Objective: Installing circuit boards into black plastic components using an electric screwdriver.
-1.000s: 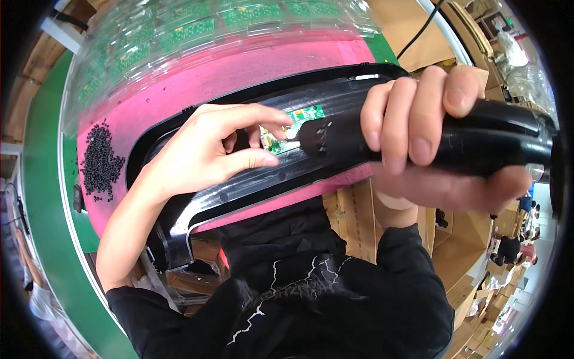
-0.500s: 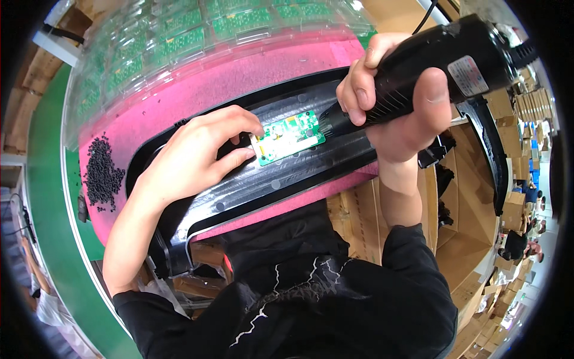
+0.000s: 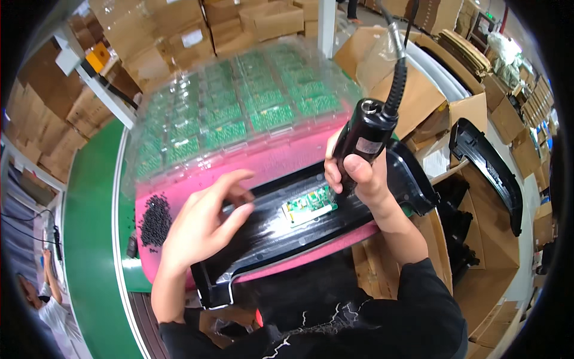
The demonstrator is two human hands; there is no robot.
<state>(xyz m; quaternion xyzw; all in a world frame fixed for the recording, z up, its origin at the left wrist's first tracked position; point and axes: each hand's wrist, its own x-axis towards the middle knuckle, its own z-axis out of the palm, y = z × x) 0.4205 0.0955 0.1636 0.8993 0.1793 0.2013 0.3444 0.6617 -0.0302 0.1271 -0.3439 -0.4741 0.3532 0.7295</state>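
My right hand is wrapped round a black corded electric screwdriver. The tool tilts downward, its lower end at the right end of a small green circuit board. That board lies inside a long black plastic housing, which rests on a pink mat. Over the housing's left part, my left hand is open and empty, thumb and fingers spread, apart from the board. A pile of small black pieces, apparently screws, lies on the mat beyond my left wrist. The screwdriver's very tip is hidden.
Clear plastic trays of green circuit boards cover the mat's far side. To the right, a similar black housing leans over a cardboard box, with black parts inside. Stacked cartons stand behind. Another person is at far left.
My left hand has let go of the board's left end and drawn back to the left, fingers spreading. The screwdriver now stands more upright. The whole view has shifted, showing more of the background.
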